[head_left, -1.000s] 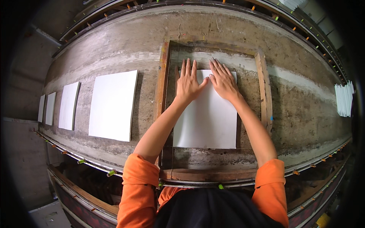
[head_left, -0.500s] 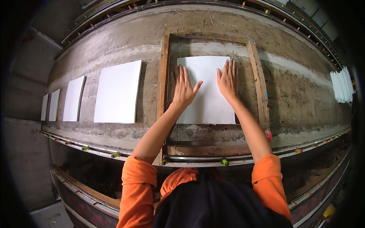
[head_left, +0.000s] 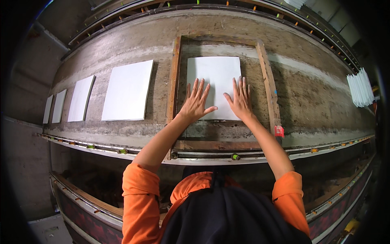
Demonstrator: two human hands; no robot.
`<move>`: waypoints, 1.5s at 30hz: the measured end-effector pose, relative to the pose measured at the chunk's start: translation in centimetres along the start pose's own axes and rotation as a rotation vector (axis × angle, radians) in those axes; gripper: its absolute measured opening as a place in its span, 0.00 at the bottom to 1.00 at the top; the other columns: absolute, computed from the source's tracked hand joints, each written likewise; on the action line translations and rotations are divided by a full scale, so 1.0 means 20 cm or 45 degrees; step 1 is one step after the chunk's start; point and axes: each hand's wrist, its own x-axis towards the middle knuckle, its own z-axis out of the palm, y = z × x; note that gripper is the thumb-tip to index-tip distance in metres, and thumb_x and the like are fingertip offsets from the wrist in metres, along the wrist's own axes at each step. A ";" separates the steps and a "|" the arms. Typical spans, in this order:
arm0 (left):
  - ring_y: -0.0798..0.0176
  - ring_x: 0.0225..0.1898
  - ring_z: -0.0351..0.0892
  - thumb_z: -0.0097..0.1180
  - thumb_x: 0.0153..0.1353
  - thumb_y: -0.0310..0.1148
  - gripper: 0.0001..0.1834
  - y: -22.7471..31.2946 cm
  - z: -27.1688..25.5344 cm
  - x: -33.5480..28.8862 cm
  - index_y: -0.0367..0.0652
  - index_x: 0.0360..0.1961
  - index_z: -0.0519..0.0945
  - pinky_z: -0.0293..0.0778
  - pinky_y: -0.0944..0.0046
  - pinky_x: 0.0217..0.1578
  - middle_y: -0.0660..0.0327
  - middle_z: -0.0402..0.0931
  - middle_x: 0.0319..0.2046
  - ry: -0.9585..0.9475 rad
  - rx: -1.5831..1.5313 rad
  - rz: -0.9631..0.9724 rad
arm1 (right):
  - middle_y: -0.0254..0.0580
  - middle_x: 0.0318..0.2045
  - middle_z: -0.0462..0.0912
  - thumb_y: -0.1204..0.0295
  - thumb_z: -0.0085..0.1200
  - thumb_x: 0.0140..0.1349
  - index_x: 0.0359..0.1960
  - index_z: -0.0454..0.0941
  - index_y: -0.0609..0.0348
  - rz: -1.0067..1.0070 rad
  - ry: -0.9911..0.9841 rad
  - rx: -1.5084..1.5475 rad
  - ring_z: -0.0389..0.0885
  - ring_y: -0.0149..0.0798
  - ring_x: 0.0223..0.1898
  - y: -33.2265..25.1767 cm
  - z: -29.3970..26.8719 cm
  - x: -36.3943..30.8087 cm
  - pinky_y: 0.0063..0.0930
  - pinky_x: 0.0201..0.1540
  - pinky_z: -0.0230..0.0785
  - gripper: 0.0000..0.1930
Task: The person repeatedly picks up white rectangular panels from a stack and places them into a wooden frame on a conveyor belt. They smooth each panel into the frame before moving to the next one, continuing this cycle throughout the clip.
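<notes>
A white rectangular sheet (head_left: pixel 215 67) lies flat within a wooden frame (head_left: pixel 266 77) on a long, stained table. I cannot tell whether it is cloth or paper. My left hand (head_left: pixel 196 101) rests palm down over its left edge, fingers spread and thumb pointing inward. Over the opposite edge lies my right hand (head_left: pixel 240 103), flat as well, with its fingers stretched away from me. Neither hand grips anything. Parts of the sheet's sides and near corners are hidden beneath the hands.
Left of the frame, a larger-looking white sheet (head_left: pixel 128 90) and several more lie in a row. A white pleated stack (head_left: pixel 360 88) sits at the far right. Green and orange pegs line the table's near rail (head_left: pixel 203 159). A red tag (head_left: pixel 279 131) marks the frame's near right corner.
Both hands have slid toward me along the sheet, and the left fingers are spread wider. The whole view has shifted slightly. The sheet still lies inside the frame.
</notes>
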 end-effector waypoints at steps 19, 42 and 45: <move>0.38 0.52 0.59 0.57 0.50 0.40 0.38 -0.18 -0.27 -0.18 0.33 0.58 0.55 0.63 0.48 0.50 0.38 0.59 0.51 0.248 -0.412 -0.832 | 0.68 0.60 0.52 0.59 0.54 0.55 0.65 0.42 0.57 0.762 -0.275 0.262 0.56 0.63 0.59 0.47 -0.54 -0.19 0.45 0.60 0.55 0.42; 0.41 0.45 0.71 0.56 0.50 0.35 0.31 0.45 -0.45 0.43 0.29 0.51 0.61 0.67 0.53 0.45 0.38 0.70 0.41 0.406 -0.710 -0.885 | 0.52 0.15 0.71 0.73 0.55 0.52 0.65 0.35 0.56 0.432 -0.134 0.237 0.72 0.46 0.18 1.32 -1.01 -0.06 0.37 0.25 0.63 0.45; 0.43 0.45 0.69 0.55 0.51 0.34 0.34 0.75 -0.38 0.58 0.31 0.56 0.57 0.65 0.54 0.47 0.38 0.67 0.43 0.363 -0.816 -0.804 | 0.53 0.17 0.74 0.73 0.55 0.53 0.66 0.37 0.52 0.346 0.040 0.208 0.72 0.46 0.17 1.73 -0.99 -0.24 0.37 0.22 0.63 0.43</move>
